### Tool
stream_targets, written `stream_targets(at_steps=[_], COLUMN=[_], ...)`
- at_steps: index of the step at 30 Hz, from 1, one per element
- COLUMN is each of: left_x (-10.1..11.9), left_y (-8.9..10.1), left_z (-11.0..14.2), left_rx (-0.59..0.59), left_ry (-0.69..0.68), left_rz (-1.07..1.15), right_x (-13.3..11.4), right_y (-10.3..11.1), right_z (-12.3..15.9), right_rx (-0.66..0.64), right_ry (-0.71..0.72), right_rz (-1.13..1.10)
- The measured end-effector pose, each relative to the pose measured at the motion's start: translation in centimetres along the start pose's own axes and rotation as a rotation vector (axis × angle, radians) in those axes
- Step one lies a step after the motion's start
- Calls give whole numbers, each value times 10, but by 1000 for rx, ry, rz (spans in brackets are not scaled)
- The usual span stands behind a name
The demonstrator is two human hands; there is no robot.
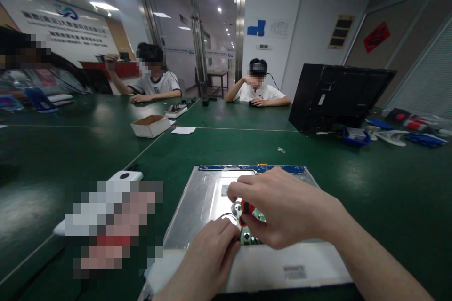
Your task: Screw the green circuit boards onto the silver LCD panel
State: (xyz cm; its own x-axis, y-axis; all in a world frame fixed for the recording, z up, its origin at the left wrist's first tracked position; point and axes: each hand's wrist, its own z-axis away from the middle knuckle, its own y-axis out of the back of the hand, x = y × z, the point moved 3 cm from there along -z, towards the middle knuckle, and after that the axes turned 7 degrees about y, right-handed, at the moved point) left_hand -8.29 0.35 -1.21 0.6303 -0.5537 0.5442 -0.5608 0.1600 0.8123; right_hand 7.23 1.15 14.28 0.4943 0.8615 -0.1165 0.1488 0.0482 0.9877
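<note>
A flat metal-backed display panel lies in front of me, with a narrow blue circuit strip along its far edge. On its middle sits a green circuit board, partly covered by my hands. My right hand is closed around the red and black handle of a screwdriver, held above the board. Beside the board's left edge, my left hand rests low over the panel with its fingers drawn together. Whatever those fingertips grip is hidden. A thin dark wire curves near them.
Left of the panel lies a white device, mostly blurred out. Farther off stand a small open box and a large black monitor. A blue tray sits beside the monitor. Several people sit across the green table.
</note>
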Motion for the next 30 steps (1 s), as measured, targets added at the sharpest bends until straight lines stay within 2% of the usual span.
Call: stream_targets(at_steps=[7,15,24,30], left_x=[0,1,4,2], left_y=[0,0,4,1], left_z=[1,0,0,1], left_rx=[-7,-15,-21,-26], left_ry=[17,12,31,26], left_rz=[-11,15,-12,-1], right_x=[4,2,6,5], right_y=[-1,0,-2,-1], right_z=[-3,-1,-4,-2], right_rx=[-26,2,-26,-14], right_ry=[-56,-7,-70,-32], right_rz=[8,-9,-2,-18])
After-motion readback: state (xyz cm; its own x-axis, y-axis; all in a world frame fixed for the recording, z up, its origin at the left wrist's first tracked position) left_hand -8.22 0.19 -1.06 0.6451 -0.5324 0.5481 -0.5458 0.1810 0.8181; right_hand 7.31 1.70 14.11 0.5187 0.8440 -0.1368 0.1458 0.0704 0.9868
